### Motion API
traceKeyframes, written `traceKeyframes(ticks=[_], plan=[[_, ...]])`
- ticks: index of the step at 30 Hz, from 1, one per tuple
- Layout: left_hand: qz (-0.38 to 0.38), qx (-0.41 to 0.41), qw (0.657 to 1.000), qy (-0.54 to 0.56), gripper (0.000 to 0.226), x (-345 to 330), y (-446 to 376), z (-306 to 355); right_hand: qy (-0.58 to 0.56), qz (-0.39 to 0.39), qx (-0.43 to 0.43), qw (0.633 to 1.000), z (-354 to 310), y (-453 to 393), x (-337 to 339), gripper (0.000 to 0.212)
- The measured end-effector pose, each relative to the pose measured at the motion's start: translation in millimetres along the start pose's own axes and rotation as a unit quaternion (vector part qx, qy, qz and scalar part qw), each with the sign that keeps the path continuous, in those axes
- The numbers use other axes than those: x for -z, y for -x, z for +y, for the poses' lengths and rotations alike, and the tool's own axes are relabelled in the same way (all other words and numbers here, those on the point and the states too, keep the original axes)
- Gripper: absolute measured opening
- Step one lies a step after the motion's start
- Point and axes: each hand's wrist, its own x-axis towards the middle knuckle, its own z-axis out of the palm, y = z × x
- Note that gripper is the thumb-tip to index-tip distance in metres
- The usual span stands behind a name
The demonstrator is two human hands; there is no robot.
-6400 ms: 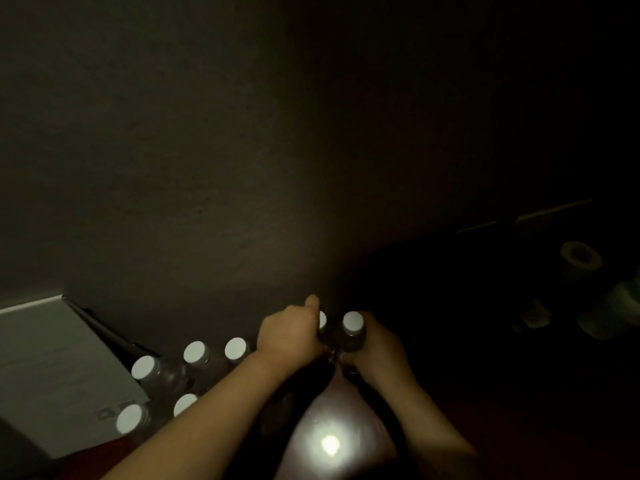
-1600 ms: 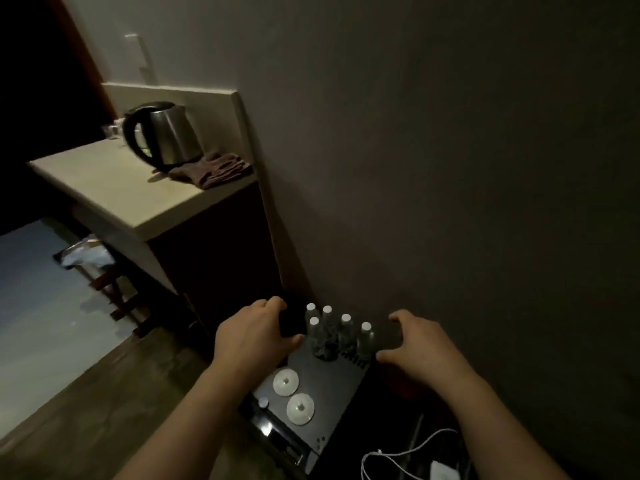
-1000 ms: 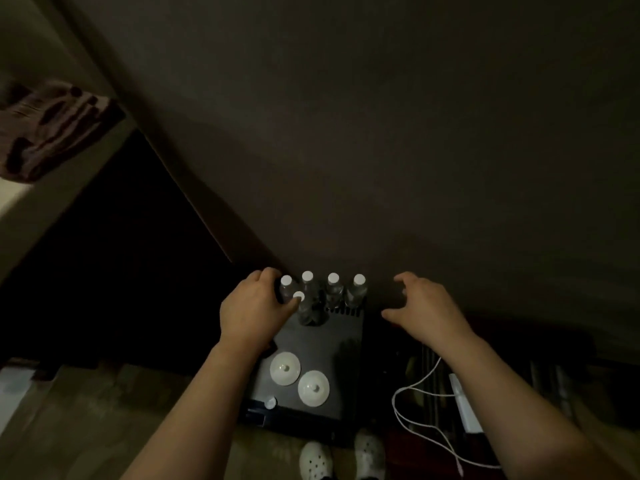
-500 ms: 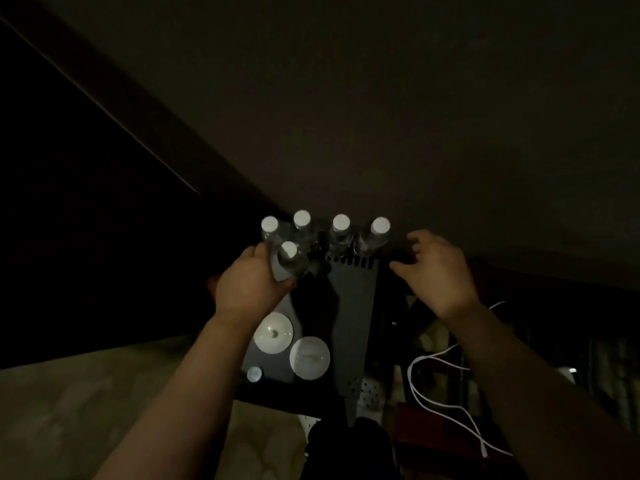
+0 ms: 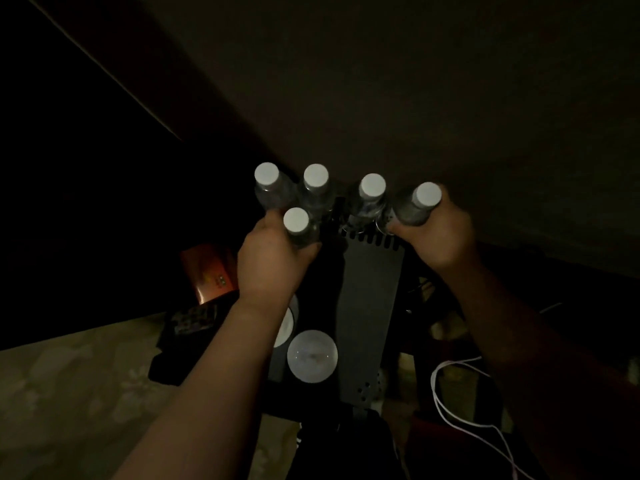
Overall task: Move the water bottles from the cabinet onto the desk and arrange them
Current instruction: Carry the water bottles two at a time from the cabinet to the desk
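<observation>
Several clear water bottles with white caps stand close together at the back of a dark grey cabinet top (image 5: 370,299), against the wall. My left hand (image 5: 273,261) grips the front bottle (image 5: 297,223), which stands ahead of the row. My right hand (image 5: 438,233) grips the rightmost bottle (image 5: 420,202), which leans to the right. Three more bottles stay in the back row: one at the left (image 5: 267,183), one in the middle (image 5: 316,181) and one right of it (image 5: 371,192). The room is very dim.
Two white round lids or cups (image 5: 311,355) sit on the cabinet top nearer to me, one partly under my left forearm. A white cable (image 5: 460,420) loops at the lower right. An orange box (image 5: 207,271) lies low at the left, above patterned floor (image 5: 69,393).
Both hands have closed in on the bottles. My right hand, which hovered open beside the row, now grips the rightmost bottle; my left hand stays on the front one. The view has tilted further down.
</observation>
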Motion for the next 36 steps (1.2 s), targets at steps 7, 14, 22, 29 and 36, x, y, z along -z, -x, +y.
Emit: traceKeyframes(ticks=[7,14,22,29,36], plan=[[0.01,0.008,1.0,0.011,0.049,5.9,4.7,7.7,-0.025,0.06,-0.008,0.998,1.7,13.4,3.4,0.074],[-0.007,-0.015,1.0,0.005,0.045,57.8,44.1,46.2,-0.063,0.097,-0.048,0.992,-21.1,76.5,71.3,0.076],[-0.038,-0.14,0.989,-0.037,0.047,181.7,102.2,156.8,-0.17,0.126,-0.03,0.977,-70.6,195.0,205.4,0.078],[-0.067,-0.285,0.955,-0.04,0.046,275.5,173.8,282.9,-0.226,0.206,-0.025,0.952,-80.8,302.6,339.4,0.075],[-0.107,-0.387,0.914,0.066,0.053,313.0,278.5,393.0,-0.24,0.302,0.002,0.923,-48.8,419.4,471.8,0.069]])
